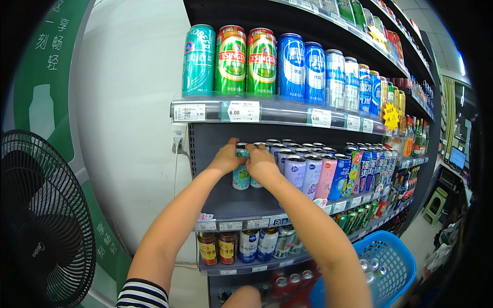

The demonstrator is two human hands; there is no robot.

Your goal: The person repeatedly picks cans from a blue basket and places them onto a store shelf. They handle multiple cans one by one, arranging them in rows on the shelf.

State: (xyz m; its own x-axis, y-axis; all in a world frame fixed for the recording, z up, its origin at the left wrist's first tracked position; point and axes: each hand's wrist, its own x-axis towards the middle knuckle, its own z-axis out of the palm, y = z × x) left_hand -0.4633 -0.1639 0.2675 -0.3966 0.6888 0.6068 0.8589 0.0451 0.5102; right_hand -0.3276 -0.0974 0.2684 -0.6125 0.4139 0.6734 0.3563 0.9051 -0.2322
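Note:
Both my hands reach into the middle shelf, at the left end of its row of cans. My left hand (227,157) is closed around the upper part of a slim teal drink can (241,178) with green fruit printed on it. Beside it, my right hand (262,163) covers much of a second teal can (255,183). Its fingertips lie at the tops of the two cans, and whether it grips either one is hidden. Both cans stand upright. Just right of them are rows of lilac cans (294,169) and a pink can (326,175).
Tall beer cans (230,59) line the shelf above, behind a price rail (283,113). Shorter cans (248,244) fill the shelf below. A blue plastic basket (406,265) with several cans stands low at right. At left are a black fan (42,227) and a wall socket (178,140).

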